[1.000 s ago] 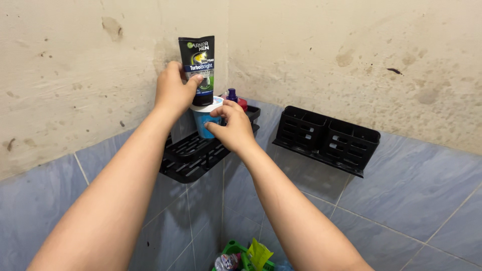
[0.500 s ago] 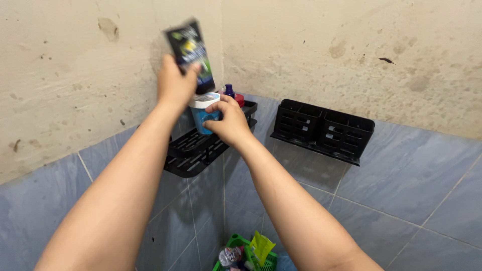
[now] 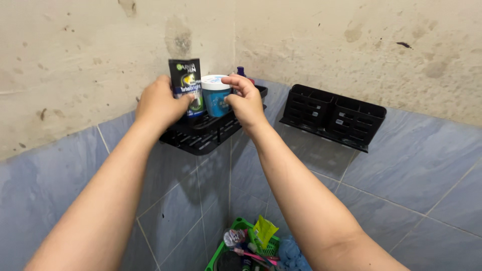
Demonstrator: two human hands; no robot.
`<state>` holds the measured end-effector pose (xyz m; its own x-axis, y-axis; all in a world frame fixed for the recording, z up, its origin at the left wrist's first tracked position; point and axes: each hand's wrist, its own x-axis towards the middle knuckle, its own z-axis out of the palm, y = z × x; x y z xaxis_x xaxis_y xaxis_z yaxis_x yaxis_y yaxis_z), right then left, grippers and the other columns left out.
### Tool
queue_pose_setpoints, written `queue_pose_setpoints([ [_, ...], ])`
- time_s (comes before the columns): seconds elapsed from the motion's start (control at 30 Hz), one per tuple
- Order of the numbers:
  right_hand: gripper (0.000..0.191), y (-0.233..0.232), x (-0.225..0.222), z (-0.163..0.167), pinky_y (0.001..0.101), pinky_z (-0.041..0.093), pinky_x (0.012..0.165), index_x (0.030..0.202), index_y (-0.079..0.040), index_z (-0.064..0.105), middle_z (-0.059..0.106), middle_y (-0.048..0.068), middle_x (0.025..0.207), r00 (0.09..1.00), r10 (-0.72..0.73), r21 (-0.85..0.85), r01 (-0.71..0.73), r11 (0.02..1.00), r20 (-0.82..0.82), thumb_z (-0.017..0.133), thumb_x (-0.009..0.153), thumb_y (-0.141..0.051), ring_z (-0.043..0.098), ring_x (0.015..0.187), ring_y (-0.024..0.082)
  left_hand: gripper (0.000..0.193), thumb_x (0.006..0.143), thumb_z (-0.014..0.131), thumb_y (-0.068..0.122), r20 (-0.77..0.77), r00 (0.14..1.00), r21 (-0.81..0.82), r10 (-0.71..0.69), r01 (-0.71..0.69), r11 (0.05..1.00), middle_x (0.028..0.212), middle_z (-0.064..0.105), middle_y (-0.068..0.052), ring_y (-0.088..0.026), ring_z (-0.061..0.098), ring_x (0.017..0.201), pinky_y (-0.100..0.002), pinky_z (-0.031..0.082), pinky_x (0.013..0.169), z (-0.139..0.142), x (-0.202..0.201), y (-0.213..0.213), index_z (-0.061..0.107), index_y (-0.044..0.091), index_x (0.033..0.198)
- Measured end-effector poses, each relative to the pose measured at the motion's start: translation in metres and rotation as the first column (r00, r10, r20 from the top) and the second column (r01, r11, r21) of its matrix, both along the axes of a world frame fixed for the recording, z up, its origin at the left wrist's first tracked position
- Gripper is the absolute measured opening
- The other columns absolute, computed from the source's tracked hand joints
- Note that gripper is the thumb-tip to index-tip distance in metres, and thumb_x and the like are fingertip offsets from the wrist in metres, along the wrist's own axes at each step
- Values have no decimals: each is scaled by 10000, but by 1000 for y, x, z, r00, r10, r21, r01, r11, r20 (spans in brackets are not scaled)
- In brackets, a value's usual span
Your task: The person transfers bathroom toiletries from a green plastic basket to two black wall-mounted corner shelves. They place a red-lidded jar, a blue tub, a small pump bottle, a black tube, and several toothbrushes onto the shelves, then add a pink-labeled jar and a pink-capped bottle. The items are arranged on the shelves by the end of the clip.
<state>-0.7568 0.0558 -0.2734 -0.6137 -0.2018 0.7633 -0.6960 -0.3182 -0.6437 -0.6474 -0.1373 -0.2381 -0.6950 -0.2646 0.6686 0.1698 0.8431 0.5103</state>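
Down at the bottom centre of the frame, nearest the camera, a green basket [image 3: 216,251] sits low by the tiled wall with small bottles, a yellow-green packet and something blue and fluffy packed into or beside it; these are not yet on any shelf. Above it, both forearms reach up toward the corner. The left hand [image 3: 158,103] is wrapped around a dark tube [image 3: 186,85], holding it upright with its lower end at or just above the black corner shelf [image 3: 201,135], a little left of centre; whether it already rests there I cannot tell. Just beside it, the right hand [image 3: 246,100] grips a blue jar [image 3: 217,98] with a white lid, fingers curled over the top, and the jar looks set on the shelf. Behind the jar a small dark-capped bottle [image 3: 241,71] stands at the back. Judging by this, the corner shelf is partly filled. Further right, the second black rack [image 3: 334,115] on the wall appears empty.
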Motion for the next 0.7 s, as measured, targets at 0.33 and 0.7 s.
queue_pose_setpoints([
  [0.33,235,4,15,3,357,506,1003,999,-64,750,690,88,1122,890,-222,192,317,929,-398,671,786,-2,650,1116,243,591,612,989,303,248,950,-174,189,-149,973,1066,745,-221,-384,714,1019,-464,561,869,15,-14,5,727,20,1061],
  [0.7,288,12,33,11,451,378,1109,1108,-144,786,674,109,1321,801,-186,456,496,739,-569,540,1053,-284,559,1298,287,642,659,957,459,302,886,-336,352,-246,909,1078,738,-208,-385,714,1004,-480,582,786,35,-7,23,751,7,1066],
])
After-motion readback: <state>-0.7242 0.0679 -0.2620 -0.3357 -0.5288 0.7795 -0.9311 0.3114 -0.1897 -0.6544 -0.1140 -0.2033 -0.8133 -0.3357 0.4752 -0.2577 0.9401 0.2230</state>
